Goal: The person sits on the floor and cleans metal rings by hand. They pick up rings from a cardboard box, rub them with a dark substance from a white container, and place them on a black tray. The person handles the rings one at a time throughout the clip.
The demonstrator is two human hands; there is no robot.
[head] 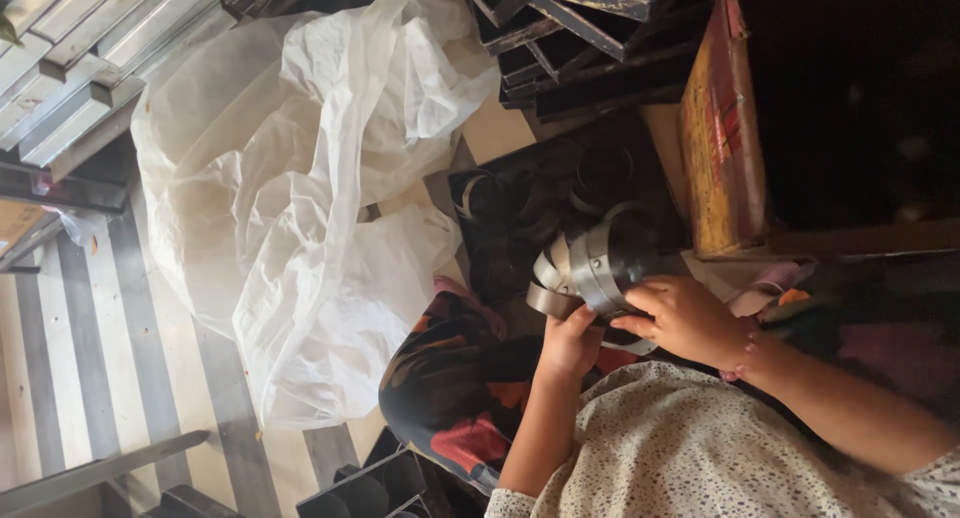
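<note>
A bundle of grey metal rings (592,263) is held between both hands above my lap. My left hand (568,344) grips the bundle from below, fingers curled on the lowest ring. My right hand (688,318) clasps its side, with fingertips on the outer ring. More dark rings (600,178) lie on a black sheet (478,203) just beyond the bundle. A dark cloth with red and orange patches (450,398) covers my lap under the left forearm. My sleeves are light with small dots.
A large crumpled white plastic sheet (310,178) lies on the striped floor (90,328). Black metal trays (590,48) are stacked at the top. A yellow and red box (720,128) stands at right. Grey metal profiles (80,58) lie top left. More black trays (370,483) sit at the bottom.
</note>
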